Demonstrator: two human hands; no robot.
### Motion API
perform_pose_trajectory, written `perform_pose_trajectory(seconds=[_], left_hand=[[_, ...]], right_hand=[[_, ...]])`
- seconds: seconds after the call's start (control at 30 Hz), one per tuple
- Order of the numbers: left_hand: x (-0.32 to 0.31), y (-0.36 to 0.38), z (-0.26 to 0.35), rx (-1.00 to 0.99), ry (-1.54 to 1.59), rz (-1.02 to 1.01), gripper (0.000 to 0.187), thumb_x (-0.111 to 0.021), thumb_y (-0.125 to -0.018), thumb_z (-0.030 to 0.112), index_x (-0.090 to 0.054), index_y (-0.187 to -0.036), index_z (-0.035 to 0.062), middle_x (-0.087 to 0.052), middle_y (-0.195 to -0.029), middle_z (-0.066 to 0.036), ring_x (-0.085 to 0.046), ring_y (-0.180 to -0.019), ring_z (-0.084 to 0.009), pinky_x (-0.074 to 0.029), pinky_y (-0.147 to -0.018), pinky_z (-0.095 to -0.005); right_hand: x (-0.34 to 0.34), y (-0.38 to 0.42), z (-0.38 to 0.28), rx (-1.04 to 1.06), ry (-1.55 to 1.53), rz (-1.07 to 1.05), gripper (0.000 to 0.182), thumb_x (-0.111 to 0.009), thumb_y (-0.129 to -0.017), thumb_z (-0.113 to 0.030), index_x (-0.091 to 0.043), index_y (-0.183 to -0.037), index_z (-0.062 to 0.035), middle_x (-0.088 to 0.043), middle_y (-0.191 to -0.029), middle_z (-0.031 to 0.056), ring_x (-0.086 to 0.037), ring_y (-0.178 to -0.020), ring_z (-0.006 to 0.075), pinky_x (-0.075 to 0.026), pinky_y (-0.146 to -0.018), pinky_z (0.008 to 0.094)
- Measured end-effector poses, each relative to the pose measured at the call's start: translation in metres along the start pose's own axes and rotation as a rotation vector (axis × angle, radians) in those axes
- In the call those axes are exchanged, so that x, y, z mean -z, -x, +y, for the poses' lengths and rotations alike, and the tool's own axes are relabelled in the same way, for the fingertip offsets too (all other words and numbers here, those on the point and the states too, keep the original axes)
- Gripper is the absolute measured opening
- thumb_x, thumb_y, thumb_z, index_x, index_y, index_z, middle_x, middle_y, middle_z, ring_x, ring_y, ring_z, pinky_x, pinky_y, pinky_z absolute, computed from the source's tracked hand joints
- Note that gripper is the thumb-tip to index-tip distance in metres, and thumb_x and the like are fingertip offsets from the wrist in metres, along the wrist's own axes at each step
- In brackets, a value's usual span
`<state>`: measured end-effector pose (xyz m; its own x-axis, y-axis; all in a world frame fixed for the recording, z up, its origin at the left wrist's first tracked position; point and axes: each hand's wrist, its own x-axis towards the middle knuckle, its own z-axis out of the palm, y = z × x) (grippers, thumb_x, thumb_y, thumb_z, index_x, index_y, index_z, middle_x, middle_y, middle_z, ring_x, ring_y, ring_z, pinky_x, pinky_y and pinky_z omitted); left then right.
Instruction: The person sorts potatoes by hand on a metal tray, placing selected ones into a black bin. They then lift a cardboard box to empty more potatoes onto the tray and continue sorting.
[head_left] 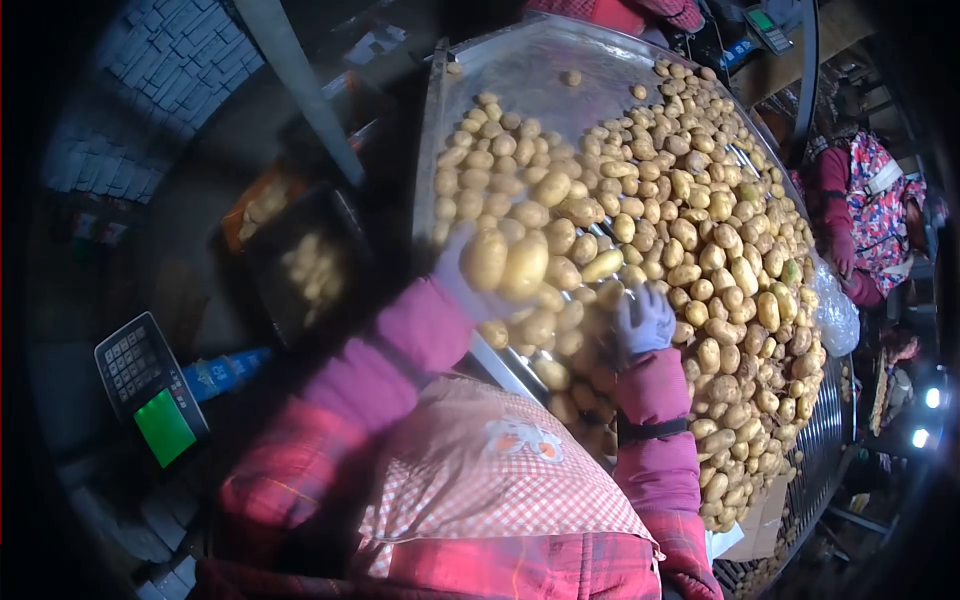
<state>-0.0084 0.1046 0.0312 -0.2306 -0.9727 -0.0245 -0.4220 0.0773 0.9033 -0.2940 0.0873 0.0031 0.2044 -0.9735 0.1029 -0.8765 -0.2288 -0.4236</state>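
Observation:
My left hand [468, 282], in a pale glove, is closed around potatoes [524, 268] at the near left side of the heap. Two large ones show above its palm; the rest of the grip is hidden. My right hand [645, 320], gloved the same way, reaches palm down onto the heap. Its fingers are slightly apart and touch potatoes, with none visibly held. Loose potatoes [735, 290] of mixed sizes cover much of the metal sorting table [510, 60]. Between my hands, some potatoes are blurred near the table's edge.
On the left stand a dark crate [315, 270] of potatoes and a scale display [150, 385] with a green screen. A metal post [300, 90] rises behind them. A person in a patterned vest [880, 200] is across the table, beside a clear plastic bag [836, 310].

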Motion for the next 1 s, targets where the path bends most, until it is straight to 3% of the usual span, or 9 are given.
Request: perform_pose_trajectory(seconds=[0.1,0.27,0.4,0.47,0.5,0.57,0.73,0.8,1.0], left_hand=[[0.012,0.001,0.017,-0.097,-0.682,0.01,0.068,-0.066,-0.069,0.054,-0.048,-0.123,0.0178,-0.053,-0.121,-0.001,-0.045,-0.117,-0.0172,-0.03,-0.102,-0.0362],[0.016,0.004,0.015,-0.282,-0.617,0.101,0.067,-0.063,-0.071,0.055,-0.046,-0.124,0.0172,-0.051,-0.123,-0.002,-0.044,-0.118,-0.0187,-0.03,-0.102,-0.0374],[0.0,0.006,0.025,-0.092,0.325,-0.043,0.062,-0.051,-0.08,0.055,-0.043,-0.127,0.0163,-0.049,-0.125,-0.005,-0.042,-0.12,-0.0234,-0.028,-0.103,-0.0421],[0.003,0.001,0.055,-0.054,0.071,-0.18,0.065,-0.052,-0.078,0.058,-0.044,-0.127,0.0157,-0.049,-0.125,-0.004,-0.041,-0.12,-0.0222,-0.027,-0.104,-0.0412],[0.006,-0.001,0.077,-0.01,-0.182,-0.305,0.068,-0.052,-0.076,0.06,-0.044,-0.127,0.0152,-0.049,-0.126,-0.002,-0.041,-0.12,-0.0209,-0.025,-0.104,-0.0404],[0.008,-0.003,0.106,0.074,-0.692,-0.546,0.074,-0.054,-0.073,0.065,-0.045,-0.126,0.0142,-0.048,-0.126,0.001,-0.039,-0.121,-0.0185,-0.022,-0.105,-0.0386],[-0.023,0.014,0.045,-0.182,-0.672,-0.217,0.072,-0.049,-0.077,0.063,-0.043,-0.129,0.0143,-0.047,-0.127,0.0,-0.038,-0.122,-0.0206,-0.027,-0.102,-0.0436],[-0.034,0.01,0.03,0.192,0.962,-0.252,0.063,-0.042,-0.084,0.057,-0.043,-0.128,0.0125,-0.046,-0.128,-0.005,-0.04,-0.119,-0.0257,-0.036,-0.094,-0.0491],[-0.04,0.002,0.03,0.498,1.264,-0.28,0.051,-0.075,-0.067,0.028,-0.054,-0.11,0.0109,-0.056,-0.095,-0.011,-0.057,-0.088,-0.0233,-0.046,-0.078,-0.0352]], right_hand=[[-0.002,0.035,-0.011,0.051,0.272,-0.075,0.05,-0.051,-0.08,-0.04,-0.05,-0.122,-0.0145,-0.043,-0.128,0.0199,-0.039,-0.119,0.0385,-0.03,-0.096,0.052],[0.011,0.052,-0.058,0.134,0.279,-0.172,0.049,-0.053,-0.079,-0.036,-0.053,-0.12,-0.0103,-0.044,-0.127,0.0198,-0.042,-0.116,0.0387,-0.034,-0.094,0.0499],[0.012,0.048,-0.059,-0.142,-0.529,-0.224,0.054,-0.056,-0.083,-0.031,-0.043,-0.129,-0.0057,-0.049,-0.123,0.0161,-0.053,-0.107,0.0299,-0.047,-0.081,0.0359],[0.024,0.033,-0.085,-0.531,-1.308,-0.212,0.056,-0.055,-0.087,-0.029,-0.034,-0.134,-0.008,-0.046,-0.125,0.0116,-0.051,-0.109,0.0241,-0.047,-0.082,0.0348],[0.011,0.037,-0.074,-0.21,-1.256,-0.194,0.055,-0.053,-0.089,-0.028,-0.031,-0.136,-0.0087,-0.04,-0.129,0.0091,-0.048,-0.11,0.0216,-0.047,-0.083,0.0349],[0.0,0.034,-0.074,-0.318,-1.273,-0.249,0.053,-0.049,-0.091,-0.033,-0.03,-0.135,-0.0086,-0.035,-0.133,0.011,-0.045,-0.115,0.0245,-0.044,-0.088,0.0376],[-0.001,0.037,-0.072,-0.472,-2.149,-0.284,0.054,-0.043,-0.091,-0.041,-0.033,-0.133,-0.0081,-0.042,-0.13,0.012,-0.044,-0.118,0.0271,-0.039,-0.096,0.0411],[0.001,0.038,-0.069,-0.537,-2.202,-0.301,0.054,-0.04,-0.092,-0.044,-0.035,-0.132,-0.0079,-0.046,-0.127,0.0119,-0.045,-0.116,0.0269,-0.038,-0.097,0.0407],[0.014,0.041,-0.074,-0.605,-2.058,-0.109,0.062,-0.048,-0.087,-0.048,-0.036,-0.131,-0.0062,-0.054,-0.109,0.0133,-0.053,-0.097,0.0288,-0.043,-0.087,0.0457]])
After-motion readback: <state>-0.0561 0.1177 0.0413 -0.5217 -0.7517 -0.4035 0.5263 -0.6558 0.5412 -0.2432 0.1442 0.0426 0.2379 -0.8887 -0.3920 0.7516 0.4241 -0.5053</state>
